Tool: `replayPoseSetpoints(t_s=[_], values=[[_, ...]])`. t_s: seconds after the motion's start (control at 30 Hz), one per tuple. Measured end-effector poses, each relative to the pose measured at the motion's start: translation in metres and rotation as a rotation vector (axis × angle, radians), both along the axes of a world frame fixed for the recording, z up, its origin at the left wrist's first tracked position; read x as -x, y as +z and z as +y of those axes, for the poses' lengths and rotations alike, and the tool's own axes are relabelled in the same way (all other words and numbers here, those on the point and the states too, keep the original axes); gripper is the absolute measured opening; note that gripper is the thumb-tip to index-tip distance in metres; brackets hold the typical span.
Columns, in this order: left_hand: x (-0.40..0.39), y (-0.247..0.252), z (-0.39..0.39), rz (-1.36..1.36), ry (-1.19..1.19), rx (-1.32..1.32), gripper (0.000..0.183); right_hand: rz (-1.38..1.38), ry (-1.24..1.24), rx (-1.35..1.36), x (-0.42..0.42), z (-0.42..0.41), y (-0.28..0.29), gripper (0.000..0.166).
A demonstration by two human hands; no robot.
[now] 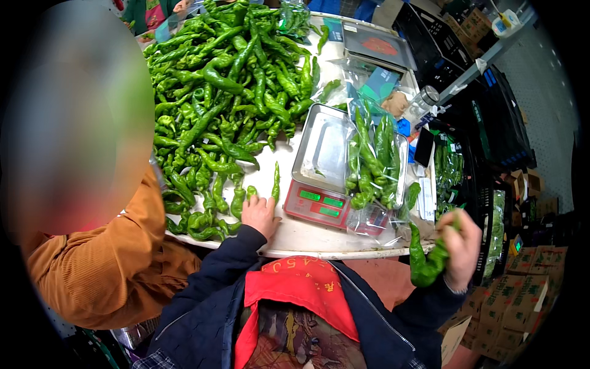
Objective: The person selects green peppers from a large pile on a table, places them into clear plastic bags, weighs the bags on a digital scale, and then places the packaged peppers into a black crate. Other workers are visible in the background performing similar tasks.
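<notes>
My right hand (463, 244) is closed around a curved long green pepper (423, 272), held out past the table's front edge at the right. Palm down on the table, my left hand (260, 216) has its thumb apart and its fingertips at a small green pepper (251, 190). A thin pepper (276, 181) lies just beyond those fingers. Between my hands stands a digital scale (318, 203) with a lit display and a metal pan (318, 143). On the pan's right side rests a clear plastic bag (368, 226) with several long green peppers (380, 152) in it.
A large heap of green peppers (221, 92) covers the white table's (295, 235) left and far side. A person in a brown sleeve (106, 267) is close on my left. At the right are a phone (424, 147), a glass jar (421, 101), crates (502, 120) and cardboard boxes (511, 300).
</notes>
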State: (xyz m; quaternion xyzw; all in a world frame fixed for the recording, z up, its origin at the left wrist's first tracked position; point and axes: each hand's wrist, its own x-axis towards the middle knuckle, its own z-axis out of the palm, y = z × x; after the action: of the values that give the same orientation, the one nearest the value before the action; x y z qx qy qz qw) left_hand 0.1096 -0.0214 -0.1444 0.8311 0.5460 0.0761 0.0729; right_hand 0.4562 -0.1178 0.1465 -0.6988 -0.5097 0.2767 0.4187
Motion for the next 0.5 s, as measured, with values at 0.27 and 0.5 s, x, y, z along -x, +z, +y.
replayPoseSetpoints(t_s=[0.27,0.5], values=[[0.004,-0.031,0.001,-0.015,0.029,-0.136,0.041,0.698,0.908,-0.308,-0.007,0.035,-0.001,0.026],[0.033,-0.006,0.012,-1.238,0.42,0.544,0.035,0.545,0.277,-0.323,0.082,0.075,-0.026,0.026]])
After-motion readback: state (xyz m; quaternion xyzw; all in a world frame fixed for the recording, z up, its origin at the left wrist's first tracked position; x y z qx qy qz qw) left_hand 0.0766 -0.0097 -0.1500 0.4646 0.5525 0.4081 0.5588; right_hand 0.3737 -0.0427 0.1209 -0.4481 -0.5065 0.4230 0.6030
